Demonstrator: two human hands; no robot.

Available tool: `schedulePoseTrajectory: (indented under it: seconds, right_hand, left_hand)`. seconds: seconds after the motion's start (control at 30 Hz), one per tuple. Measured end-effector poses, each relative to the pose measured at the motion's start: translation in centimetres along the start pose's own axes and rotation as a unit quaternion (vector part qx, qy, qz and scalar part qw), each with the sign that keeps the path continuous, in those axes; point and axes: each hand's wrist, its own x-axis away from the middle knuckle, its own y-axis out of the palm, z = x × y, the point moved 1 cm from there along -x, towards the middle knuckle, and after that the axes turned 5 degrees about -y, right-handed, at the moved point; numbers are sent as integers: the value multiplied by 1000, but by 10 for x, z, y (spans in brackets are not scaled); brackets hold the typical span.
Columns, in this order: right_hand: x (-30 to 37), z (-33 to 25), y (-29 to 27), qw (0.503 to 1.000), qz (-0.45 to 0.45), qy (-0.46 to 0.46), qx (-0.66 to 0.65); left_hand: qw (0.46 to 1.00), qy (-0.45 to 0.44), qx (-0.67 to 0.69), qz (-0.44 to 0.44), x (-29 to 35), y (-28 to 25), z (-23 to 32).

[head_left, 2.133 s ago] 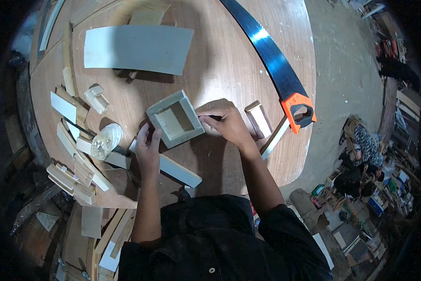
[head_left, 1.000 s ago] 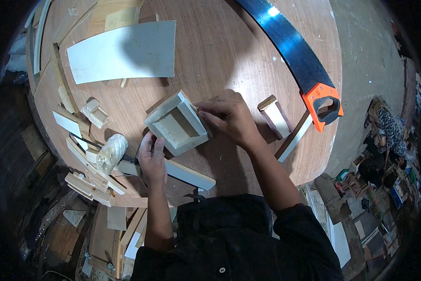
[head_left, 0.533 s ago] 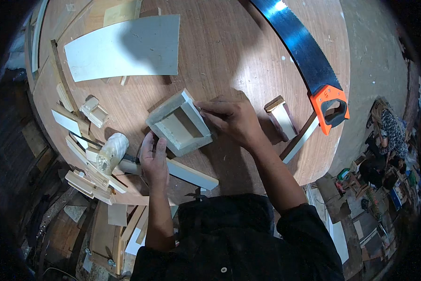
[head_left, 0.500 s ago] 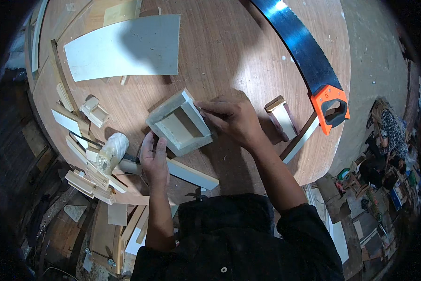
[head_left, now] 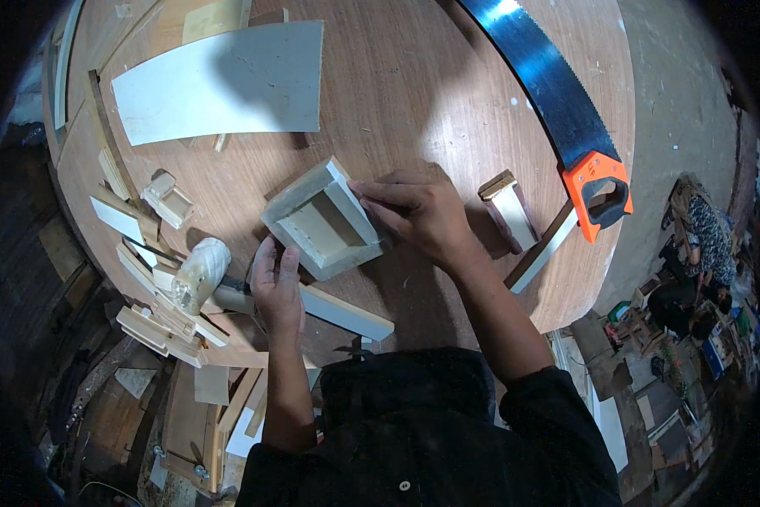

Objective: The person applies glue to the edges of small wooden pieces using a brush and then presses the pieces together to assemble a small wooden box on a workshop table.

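- Centrally on the round plywood table (head_left: 447, 101) sits a small square wooden frame (head_left: 325, 221), pale, rough-sawn, tilted, its corners at roughly 1 and 7 o'clock.
- The right hand (head_left: 422, 215) presses its curled fingers on the frame's 3 o'clock edge.
- The left hand (head_left: 277, 283) braces the 7 o'clock corner, fingers extended flat.
- A blue handsaw (head_left: 549, 93) with orange handle lies at 2 o'clock, well apart.

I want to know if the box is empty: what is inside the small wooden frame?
The wooden frame shows only its bare pale bottom. The right hand covers its right side, so nothing can be seen there.
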Motion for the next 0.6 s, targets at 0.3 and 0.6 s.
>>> schedulePoseTrajectory:
  seconds: [0.3, 0.6]
  right_hand:
    - [13, 1, -11, 998, -28, 47, -31]
    - [22, 6, -12, 999, -30, 22, -15]
  left_hand:
    - [1000, 3, 3, 15, 1, 1, 0]
    - [1000, 5, -23, -3, -1, -2, -2]
